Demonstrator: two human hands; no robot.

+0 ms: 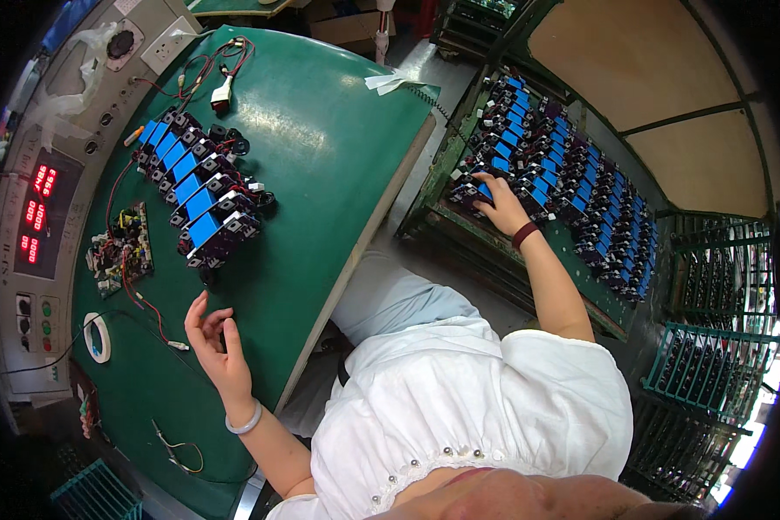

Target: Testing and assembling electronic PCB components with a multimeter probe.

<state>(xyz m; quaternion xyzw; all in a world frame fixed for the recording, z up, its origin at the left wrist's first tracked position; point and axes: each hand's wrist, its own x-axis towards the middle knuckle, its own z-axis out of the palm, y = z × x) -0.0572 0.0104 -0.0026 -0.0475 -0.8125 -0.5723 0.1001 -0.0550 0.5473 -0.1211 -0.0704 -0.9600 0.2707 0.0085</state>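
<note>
My right hand reaches out to the rack on the right, its fingers closed on a blue-topped circuit module at the end of the rows there. My left hand hovers over or rests on the green table, empty, its fingers loosely curled and apart. Just beyond it is a row of blue-topped circuit modules with black parts and white connectors, set side by side. A bare circuit board with wires lies left of that row. Near my left fingers ends a red cable with a white plug.
A grey instrument panel with red digits and knobs borders the green table on the left. A white tape roll and cabled probe lie on it. The green rack carries several module rows; more racks stand right.
</note>
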